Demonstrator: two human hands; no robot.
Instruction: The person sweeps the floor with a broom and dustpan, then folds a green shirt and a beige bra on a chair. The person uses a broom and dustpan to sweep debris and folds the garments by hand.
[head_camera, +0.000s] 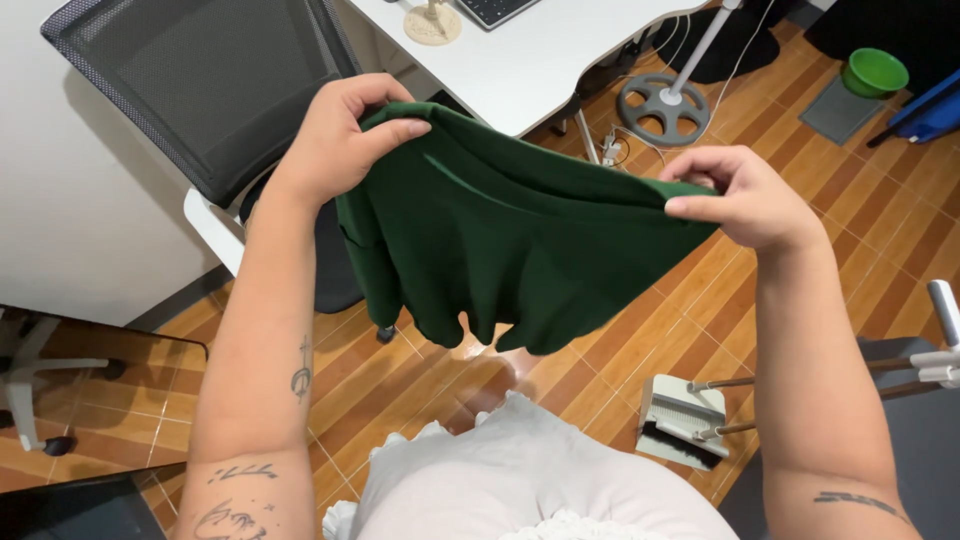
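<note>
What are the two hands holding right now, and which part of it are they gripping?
A dark green garment, held up in the air. The left hand pinches one end of its top edge, the right hand the other end.

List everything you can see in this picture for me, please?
garment: one, dark green, held up in the air between both hands
office chair: one, black mesh, upper left
desk: one, white, top centre
fan base: one, grey, on the floor by the desk
bowl: one, green, upper right
dustpan: one, white, on the floor at lower right
floor: wooden, brown
left hand: grips the garment's left edge
right hand: grips the garment's right edge
</note>
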